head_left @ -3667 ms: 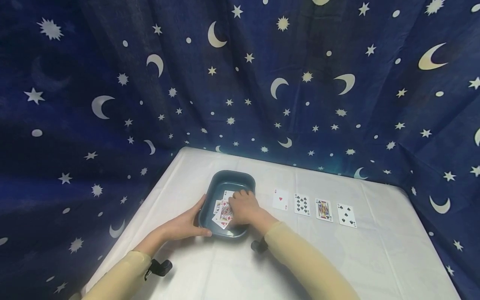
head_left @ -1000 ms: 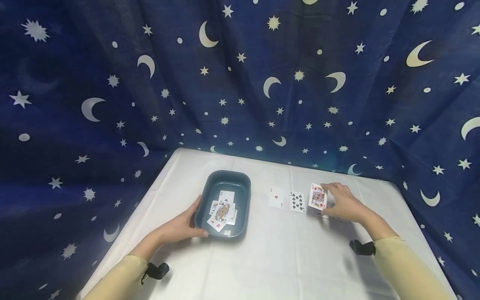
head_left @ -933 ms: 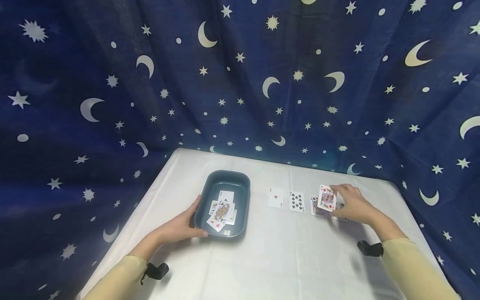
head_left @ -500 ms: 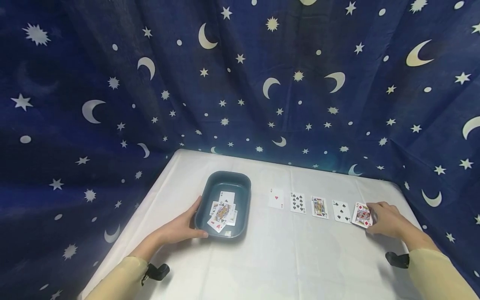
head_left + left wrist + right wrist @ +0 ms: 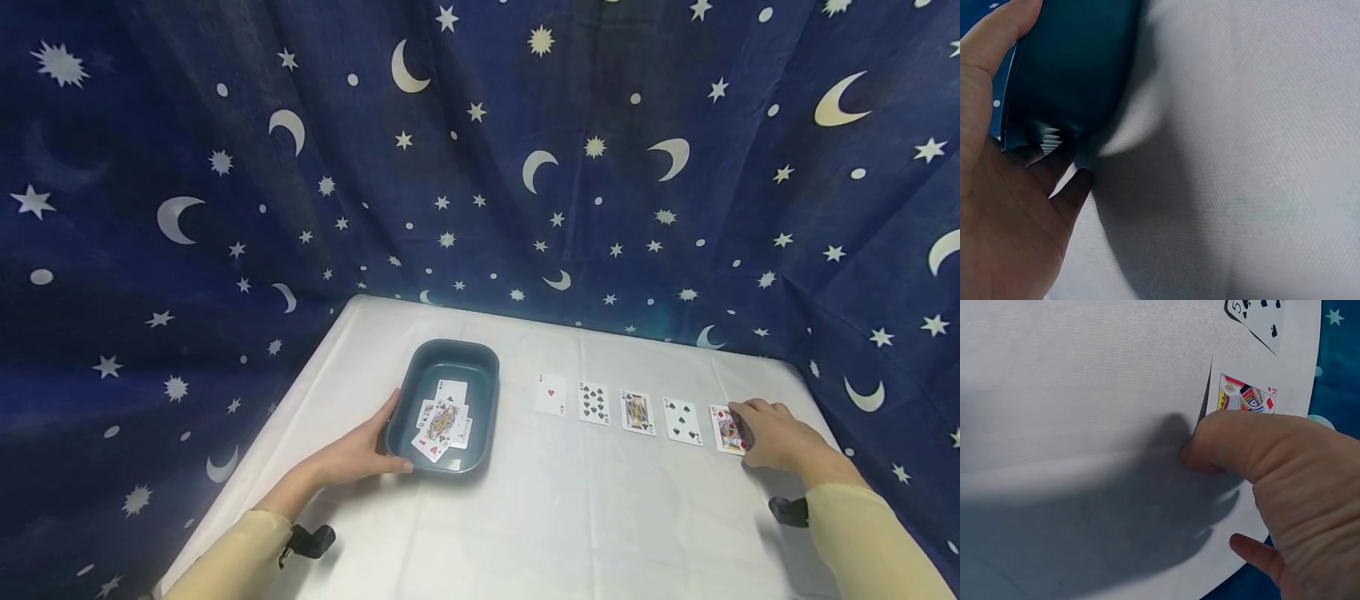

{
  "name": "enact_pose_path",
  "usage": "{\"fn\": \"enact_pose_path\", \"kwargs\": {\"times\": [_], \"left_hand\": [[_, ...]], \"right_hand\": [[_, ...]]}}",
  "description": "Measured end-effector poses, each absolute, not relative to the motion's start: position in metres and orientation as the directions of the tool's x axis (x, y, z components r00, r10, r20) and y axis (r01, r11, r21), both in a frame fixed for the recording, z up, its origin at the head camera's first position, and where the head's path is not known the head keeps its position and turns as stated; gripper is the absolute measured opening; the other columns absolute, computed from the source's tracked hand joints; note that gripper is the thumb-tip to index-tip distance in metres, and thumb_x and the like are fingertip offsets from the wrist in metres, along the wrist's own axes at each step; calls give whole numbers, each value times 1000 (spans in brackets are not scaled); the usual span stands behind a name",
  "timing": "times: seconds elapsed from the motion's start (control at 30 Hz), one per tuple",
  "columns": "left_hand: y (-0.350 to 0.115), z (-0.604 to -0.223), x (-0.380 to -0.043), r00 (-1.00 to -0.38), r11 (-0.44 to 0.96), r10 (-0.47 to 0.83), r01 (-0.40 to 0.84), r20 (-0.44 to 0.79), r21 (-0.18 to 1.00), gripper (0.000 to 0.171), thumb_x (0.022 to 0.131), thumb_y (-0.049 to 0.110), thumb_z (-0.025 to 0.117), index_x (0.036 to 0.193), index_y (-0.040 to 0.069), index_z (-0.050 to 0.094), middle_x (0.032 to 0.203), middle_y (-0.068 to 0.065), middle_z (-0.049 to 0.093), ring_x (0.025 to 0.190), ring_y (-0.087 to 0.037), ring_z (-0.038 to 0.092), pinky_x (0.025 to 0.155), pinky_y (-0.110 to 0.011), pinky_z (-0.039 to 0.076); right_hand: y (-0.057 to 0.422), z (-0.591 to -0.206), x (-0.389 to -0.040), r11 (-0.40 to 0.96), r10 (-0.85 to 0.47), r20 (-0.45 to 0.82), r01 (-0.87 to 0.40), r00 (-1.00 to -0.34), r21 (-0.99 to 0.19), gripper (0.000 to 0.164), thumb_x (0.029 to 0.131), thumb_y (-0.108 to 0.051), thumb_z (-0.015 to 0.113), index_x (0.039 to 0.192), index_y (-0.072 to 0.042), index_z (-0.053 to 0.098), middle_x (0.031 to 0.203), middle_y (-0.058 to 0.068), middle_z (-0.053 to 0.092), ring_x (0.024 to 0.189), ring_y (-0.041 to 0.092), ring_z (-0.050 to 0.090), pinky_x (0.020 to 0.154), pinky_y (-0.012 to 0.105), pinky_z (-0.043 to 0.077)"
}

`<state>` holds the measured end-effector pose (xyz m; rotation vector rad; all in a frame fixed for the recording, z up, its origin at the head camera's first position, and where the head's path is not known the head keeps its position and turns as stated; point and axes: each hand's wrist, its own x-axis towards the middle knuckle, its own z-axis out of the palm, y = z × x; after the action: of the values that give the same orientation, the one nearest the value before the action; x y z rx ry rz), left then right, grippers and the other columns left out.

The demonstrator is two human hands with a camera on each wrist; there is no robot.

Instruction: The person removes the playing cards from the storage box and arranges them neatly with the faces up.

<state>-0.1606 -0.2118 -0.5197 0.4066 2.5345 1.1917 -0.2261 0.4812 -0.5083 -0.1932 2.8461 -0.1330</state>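
At the right end of a row of cards, my right hand [image 5: 780,437] pinches a face card of diamonds [image 5: 724,427] by its far and near edges. The card lies low at the white cloth, and the hand covers its right side. In the right wrist view the thumb hides the lower part of this card [image 5: 1244,397]. My left hand [image 5: 356,450] holds the dark teal tray [image 5: 495,400] around its near-left corner, thumb along the near side and fingers at the left wall. Several overlapping cards lie face up in the tray, a face card [image 5: 442,422] on top.
Left of the right hand, in a spaced row, lie a five of spades [image 5: 682,421], a face card [image 5: 637,412], a spade card with many pips [image 5: 594,403] and an ace of hearts [image 5: 551,395]. A star-patterned curtain [image 5: 480,167] hangs behind the white-covered table [image 5: 525,517].
My right hand took the diamond face card from the tray, carried it rightward over the row and lowered it beyond the five of spades. The left hand stayed at the tray.
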Motion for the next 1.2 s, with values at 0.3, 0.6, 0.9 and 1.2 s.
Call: {"fn": "enact_pose_path", "kwargs": {"times": [0.3, 0.6, 0.9, 1.2], "left_hand": [[-213, -519, -161, -907, 605, 391, 126, -155, 787, 130, 78, 44, 89, 166, 14, -4, 171, -7, 1, 155, -31, 6, 123, -52, 13], [-213, -520, -162, -906, 603, 391, 121, -160, 788, 131, 78, 45, 89, 166, 14, -4, 171, -6, 0, 155, -30, 5, 123, -52, 12], [-213, -522, -163, -905, 606, 391, 115, -168, 787, 130, 79, 46, 88, 166, 17, -5, 171, -5, -1, 156, -29, 4, 124, -52, 12], [-212, -520, -162, -907, 615, 384, 112, -172, 780, 129, 80, 44, 88, 166, 15, -5, 171, -7, -1, 155, -31, 5, 123, -53, 12]], "right_hand": [[479, -504, -232, 979, -149, -352, -88, -924, -185, 91, 68, -13, 86, 144, 13, 42, 136, 41, 38, 118, 63, 40, 94, 81, 36], [480, -508, -236, 984, -121, -372, -61, -920, -169, 93, 67, -13, 87, 143, 14, 41, 135, 43, 36, 119, 65, 39, 95, 81, 35], [477, -504, -236, 979, -117, -342, -52, -932, -195, 97, 72, -14, 83, 147, 17, 32, 137, 47, 32, 123, 67, 35, 98, 81, 32], [433, -482, -243, 964, -155, -130, -121, -979, -237, 90, 89, -34, 74, 155, 8, 29, 147, 41, 32, 133, 62, 29, 104, 79, 26]]}}
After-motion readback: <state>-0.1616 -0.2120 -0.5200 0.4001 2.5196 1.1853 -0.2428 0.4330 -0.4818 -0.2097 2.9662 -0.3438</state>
